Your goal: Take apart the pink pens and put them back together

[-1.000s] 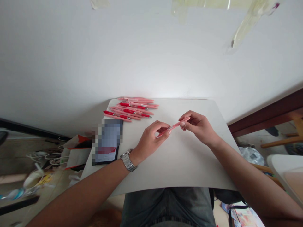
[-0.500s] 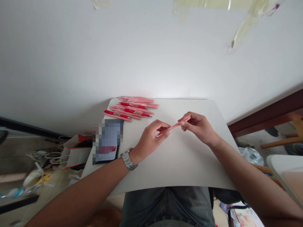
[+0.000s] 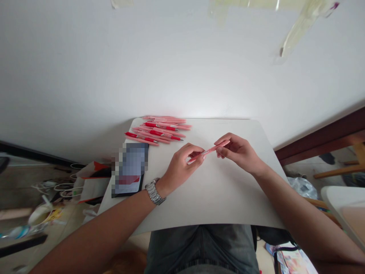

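Observation:
A pink pen (image 3: 211, 149) is held in the air over the small white table (image 3: 211, 198), between both hands. My left hand (image 3: 182, 164), with a metal watch on its wrist, pinches the pen's lower left end. My right hand (image 3: 238, 152) pinches the upper right end. Both hands have their fingers closed round the pen. A pile of several pink and red pens (image 3: 159, 130) lies at the table's far left corner, apart from my hands.
A dark phone-like slab (image 3: 129, 169) lies on the table's left edge. A white wall stands right behind the table. Bags and clutter sit on the floor at left (image 3: 85, 182). A wooden frame (image 3: 327, 137) and another white surface (image 3: 345, 213) are at right.
Both hands and the pen have shifted very slightly up and away; the grip is the same.

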`<state>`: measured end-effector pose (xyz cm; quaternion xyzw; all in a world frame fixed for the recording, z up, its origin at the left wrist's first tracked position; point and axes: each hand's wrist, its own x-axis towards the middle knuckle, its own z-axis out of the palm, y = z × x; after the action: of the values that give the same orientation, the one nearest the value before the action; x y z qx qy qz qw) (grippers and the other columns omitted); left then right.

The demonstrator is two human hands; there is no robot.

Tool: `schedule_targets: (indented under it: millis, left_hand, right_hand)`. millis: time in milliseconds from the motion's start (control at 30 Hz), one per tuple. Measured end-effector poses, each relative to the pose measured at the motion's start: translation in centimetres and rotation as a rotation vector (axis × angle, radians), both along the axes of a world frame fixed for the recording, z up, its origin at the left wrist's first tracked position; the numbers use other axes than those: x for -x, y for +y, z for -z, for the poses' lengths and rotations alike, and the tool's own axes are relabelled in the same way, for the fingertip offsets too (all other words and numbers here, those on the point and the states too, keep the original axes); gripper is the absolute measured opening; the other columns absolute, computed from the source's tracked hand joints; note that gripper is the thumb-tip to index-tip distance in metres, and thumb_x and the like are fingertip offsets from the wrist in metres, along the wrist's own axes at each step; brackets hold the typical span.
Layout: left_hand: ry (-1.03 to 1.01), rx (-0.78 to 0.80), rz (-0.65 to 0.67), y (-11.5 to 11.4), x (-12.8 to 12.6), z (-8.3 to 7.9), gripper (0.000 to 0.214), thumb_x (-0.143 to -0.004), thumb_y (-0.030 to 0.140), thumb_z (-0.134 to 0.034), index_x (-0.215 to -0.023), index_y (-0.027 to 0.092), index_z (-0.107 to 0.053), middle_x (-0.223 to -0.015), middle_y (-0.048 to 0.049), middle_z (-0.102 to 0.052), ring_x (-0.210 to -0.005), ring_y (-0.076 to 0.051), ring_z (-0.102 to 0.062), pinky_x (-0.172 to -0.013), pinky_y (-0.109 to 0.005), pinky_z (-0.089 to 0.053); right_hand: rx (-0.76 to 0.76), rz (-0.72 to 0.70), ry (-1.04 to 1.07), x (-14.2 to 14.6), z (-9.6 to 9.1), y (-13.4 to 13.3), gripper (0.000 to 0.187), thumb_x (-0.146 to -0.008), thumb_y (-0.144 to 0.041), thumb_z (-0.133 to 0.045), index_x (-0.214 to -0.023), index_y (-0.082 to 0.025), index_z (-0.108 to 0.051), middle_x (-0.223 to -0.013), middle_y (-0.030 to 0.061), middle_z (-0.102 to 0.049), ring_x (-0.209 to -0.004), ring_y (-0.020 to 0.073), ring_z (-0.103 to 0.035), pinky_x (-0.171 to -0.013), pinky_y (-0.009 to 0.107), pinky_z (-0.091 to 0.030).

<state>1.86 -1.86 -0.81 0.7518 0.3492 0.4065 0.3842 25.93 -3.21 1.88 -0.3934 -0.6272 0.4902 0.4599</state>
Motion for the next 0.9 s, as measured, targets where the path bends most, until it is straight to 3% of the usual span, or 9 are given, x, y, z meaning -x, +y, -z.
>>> schedule_targets:
  millis: [167, 367, 500, 633, 900]
  left_hand:
    - [0.020, 0.005, 0.020, -0.14, 0.00, -0.19, 0.011, -0.102, 0.031, -0.067, -0.103, 0.021, -0.072, -0.094, -0.0024, -0.065, -0.086, -0.014, -0.063, -0.078, -0.026, -0.052]
    - [0.004, 0.026, 0.009, -0.05, 0.09, -0.09, 0.015, -0.103, 0.034, -0.065, -0.105, 0.020, -0.070, -0.097, -0.0038, -0.068, -0.087, -0.015, -0.065, -0.082, -0.028, -0.054]
    - [0.003, 0.015, 0.007, -0.10, 0.02, -0.11, 0.015, -0.103, 0.034, -0.065, -0.104, 0.020, -0.070, -0.096, -0.0038, -0.068, -0.086, -0.015, -0.065, -0.080, -0.028, -0.053]
    - [0.008, -0.004, 0.011, -0.20, -0.06, -0.20, 0.015, -0.103, 0.034, -0.066, -0.102, 0.020, -0.071, -0.094, -0.0039, -0.067, -0.085, -0.015, -0.064, -0.078, -0.027, -0.053]
    - [0.001, 0.031, 0.011, -0.10, 0.04, -0.18, 0.017, -0.104, 0.036, -0.064, -0.104, 0.019, -0.070, -0.097, -0.0043, -0.069, -0.087, -0.016, -0.066, -0.081, -0.028, -0.054]
  right_hand:
    - [0.008, 0.024, -0.035, -0.08, -0.13, 0.10, 0.023, -0.090, -0.038, -0.084, -0.091, -0.021, -0.068, -0.080, 0.0010, -0.065, -0.069, 0.0128, -0.058, -0.062, 0.028, -0.049]
    - [-0.015, -0.036, -0.037, -0.39, -0.23, 0.03, 0.030, -0.094, -0.038, -0.079, -0.120, -0.025, -0.071, -0.096, 0.0035, -0.067, -0.078, 0.0150, -0.060, -0.067, 0.030, -0.052]
    - [-0.012, -0.009, -0.051, -0.29, -0.26, -0.05, 0.022, -0.096, -0.042, -0.077, -0.108, -0.023, -0.074, -0.086, 0.0034, -0.068, -0.074, 0.0157, -0.060, -0.066, 0.032, -0.053]
    - [0.005, 0.048, -0.087, -0.31, -0.24, 0.06, 0.027, -0.090, -0.046, -0.082, -0.093, -0.021, -0.071, -0.085, 0.0040, -0.069, -0.069, 0.0146, -0.057, -0.062, 0.030, -0.050]
    - [-0.027, 0.003, -0.099, -0.85, -0.17, 0.16, 0.032, -0.095, -0.042, -0.078, -0.123, -0.026, -0.073, -0.089, 0.0023, -0.065, -0.072, 0.0145, -0.054, -0.061, 0.029, -0.044]
